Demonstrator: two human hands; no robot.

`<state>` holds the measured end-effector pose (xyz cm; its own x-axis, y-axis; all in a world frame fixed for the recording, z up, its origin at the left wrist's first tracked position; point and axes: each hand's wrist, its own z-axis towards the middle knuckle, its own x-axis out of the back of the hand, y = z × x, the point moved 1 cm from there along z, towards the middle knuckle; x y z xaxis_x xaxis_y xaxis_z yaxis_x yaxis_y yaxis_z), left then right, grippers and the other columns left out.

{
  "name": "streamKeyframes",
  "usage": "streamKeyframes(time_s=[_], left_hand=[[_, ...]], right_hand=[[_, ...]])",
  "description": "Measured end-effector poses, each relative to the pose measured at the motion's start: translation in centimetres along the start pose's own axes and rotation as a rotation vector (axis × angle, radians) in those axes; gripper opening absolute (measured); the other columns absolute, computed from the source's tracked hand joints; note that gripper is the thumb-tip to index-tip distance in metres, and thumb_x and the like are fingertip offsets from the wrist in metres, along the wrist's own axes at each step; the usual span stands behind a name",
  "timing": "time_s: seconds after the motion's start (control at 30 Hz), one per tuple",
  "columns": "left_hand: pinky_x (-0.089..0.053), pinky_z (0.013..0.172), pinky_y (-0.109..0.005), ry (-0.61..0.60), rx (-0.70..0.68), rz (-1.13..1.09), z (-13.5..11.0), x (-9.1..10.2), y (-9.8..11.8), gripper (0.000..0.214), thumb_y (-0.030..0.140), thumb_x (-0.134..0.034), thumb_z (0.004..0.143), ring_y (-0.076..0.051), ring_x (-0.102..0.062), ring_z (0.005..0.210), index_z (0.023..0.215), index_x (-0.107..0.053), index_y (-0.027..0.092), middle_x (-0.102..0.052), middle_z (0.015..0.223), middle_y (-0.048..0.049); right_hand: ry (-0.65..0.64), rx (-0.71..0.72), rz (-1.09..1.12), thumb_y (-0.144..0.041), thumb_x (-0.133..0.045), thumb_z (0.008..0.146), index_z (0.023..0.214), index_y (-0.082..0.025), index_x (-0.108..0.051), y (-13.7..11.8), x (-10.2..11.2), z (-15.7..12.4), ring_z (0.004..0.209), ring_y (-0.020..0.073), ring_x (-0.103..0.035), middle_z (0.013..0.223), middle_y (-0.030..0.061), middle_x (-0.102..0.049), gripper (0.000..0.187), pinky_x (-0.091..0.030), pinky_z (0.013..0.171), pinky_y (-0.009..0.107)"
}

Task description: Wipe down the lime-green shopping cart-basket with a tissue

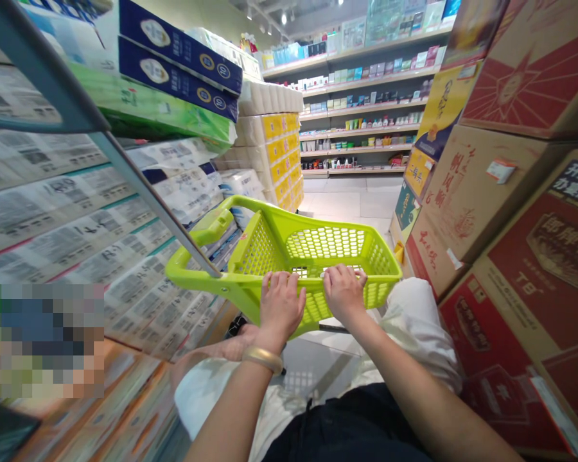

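A lime-green plastic shopping basket [325, 244] with a perforated wall sits sideways right in front of me, and nothing shows inside it. A grey metal handle [147, 192] rises from its left end toward the upper left. My left hand [282, 305] is closed over the near rim, with a gold bangle on that wrist. Farther right on the same rim, my right hand [344, 292] also has its fingers curled over the edge. Both palms rest against the outer side.
Stacked tissue packs [67, 218] line the left side. Liquor cartons [486, 186] are piled close on the right. Shelves of small boxes and bottles [366, 102] stand at the back, beyond a tiled floor [351, 199]. The lower left is pixelated.
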<state>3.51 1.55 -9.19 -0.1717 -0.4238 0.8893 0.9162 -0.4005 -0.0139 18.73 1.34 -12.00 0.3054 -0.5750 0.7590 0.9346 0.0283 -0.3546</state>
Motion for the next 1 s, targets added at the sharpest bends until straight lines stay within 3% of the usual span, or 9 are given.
streamKeyframes(time_s=[0.2,0.47,0.53,0.8,1.0], left_hand=[[-0.032,0.104,-0.044,0.059,0.024,-0.043,0.2,0.2,-0.3,0.022,0.026,-0.043,0.095,-0.023,-0.057,0.103,0.101,-0.064,0.023,-0.069,0.097,-0.0051],[-0.031,0.104,-0.043,0.09,0.042,-0.073,0.1,0.0,-0.7,0.023,0.026,-0.043,0.095,-0.023,-0.056,0.105,0.098,-0.066,0.025,-0.07,0.097,-0.0041],[-0.031,0.104,-0.043,0.094,0.047,-0.076,0.1,0.0,-0.7,0.024,0.026,-0.043,0.095,-0.023,-0.056,0.104,0.097,-0.067,0.025,-0.07,0.096,-0.0042],[-0.033,0.103,-0.043,0.061,0.042,-0.079,0.2,0.6,-0.6,0.023,0.024,-0.044,0.095,-0.023,-0.057,0.103,0.096,-0.067,0.023,-0.07,0.095,-0.0049],[-0.033,0.103,-0.043,0.074,0.037,-0.086,0.1,0.4,-0.8,0.024,0.025,-0.044,0.094,-0.023,-0.057,0.103,0.097,-0.067,0.024,-0.07,0.095,-0.0046]], right_hand=[[-0.05,0.107,0.077,-0.024,-0.046,0.096,0.086,-0.022,-0.062,-3.9,-0.6,0.4,0.086,0.0197,-0.052,0.086,0.0029,-0.067,0.019,-0.02,0.087,0.037],[-0.018,0.029,0.012,-0.024,-0.045,0.096,0.083,-0.021,-0.062,0.4,0.3,-0.4,0.086,0.02,-0.053,0.085,0.0031,-0.068,0.021,-0.02,0.087,0.037],[-0.019,0.01,0.005,-0.023,-0.045,0.096,0.082,-0.021,-0.062,0.3,0.3,-0.3,0.085,0.02,-0.053,0.084,0.0032,-0.068,0.021,-0.021,0.086,0.037],[-0.074,0.109,0.053,-0.024,-0.045,0.097,0.085,-0.022,-0.061,-4.5,-0.7,0.3,0.083,0.0197,-0.053,0.084,0.003,-0.067,0.02,-0.021,0.084,0.037],[-0.051,0.088,0.017,-0.024,-0.044,0.097,0.084,-0.022,-0.061,-1.0,0.0,-0.2,0.084,0.0192,-0.054,0.084,0.0023,-0.068,0.022,-0.021,0.085,0.036]])
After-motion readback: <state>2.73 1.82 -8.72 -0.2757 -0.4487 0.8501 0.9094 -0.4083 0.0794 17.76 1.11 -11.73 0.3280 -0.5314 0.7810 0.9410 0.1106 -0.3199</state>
